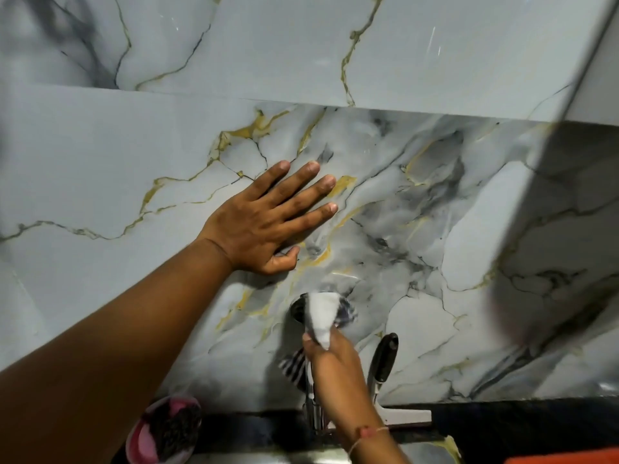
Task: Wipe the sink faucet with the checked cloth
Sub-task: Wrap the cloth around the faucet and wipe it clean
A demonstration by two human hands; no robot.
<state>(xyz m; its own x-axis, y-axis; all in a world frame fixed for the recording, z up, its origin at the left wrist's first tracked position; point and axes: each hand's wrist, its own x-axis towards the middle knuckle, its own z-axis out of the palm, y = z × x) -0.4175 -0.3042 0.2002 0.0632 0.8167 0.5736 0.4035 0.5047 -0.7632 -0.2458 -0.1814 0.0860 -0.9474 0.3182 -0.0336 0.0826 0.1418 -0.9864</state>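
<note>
Against the marble-look wall tiles, the left hand lies flat, fingers spread — below it, the right hand pinches the checked cloth onto the faucet, cloth bunched above its fingertips.

Wall tiles: glossy marble-look, gold-grey veins. Faucet: shiny metal. Checked cloth: soft woven fabric. Squeegee at 5 o'clock: glossy black plastic handle.

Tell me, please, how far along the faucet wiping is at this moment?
Under way. The right hand presses the checked cloth against the faucet at its wall mount, while the left hand lies flat on the marble wall. The lower faucet stem shows uncovered; whether it is already wiped, I cannot tell.
</note>
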